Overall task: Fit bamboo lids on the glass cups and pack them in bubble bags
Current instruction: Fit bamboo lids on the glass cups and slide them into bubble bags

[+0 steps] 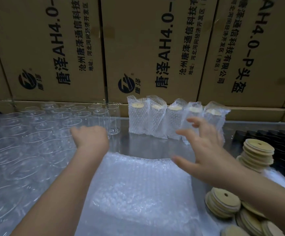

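The bare glass cups point(53, 126) stand close together on the left part of the surface point(148, 143). Five packed cups point(174, 120), each with its lid inside a bubble bag, stand in a row at the back, in front of the cardboard cartons point(53, 48).

My left grip point(90, 136) is over the right edge of the bare cups, just beside a single cup that stands apart. Its fingers are hidden behind the back of the hand, so I cannot tell if it holds a cup or not. My right grip point(204, 150) is wide, the fingers spread, and it holds nothing. It hangs in front of the right end of the packed row.

I judge the step in hand to be taking the next bare cup. I would take an outer cup by its wall and lift it straight up, because the neighbours are very near and glass knocks easily. The right grip should go to the stacks of bamboo lids point(257, 150) on the right and take only the top one. The lid should sit flat on the rim before I press it. The pile of bubble bags point(138, 193) lies in the middle near me, so I would open the top bag there and slide the cup in with its bottom first.
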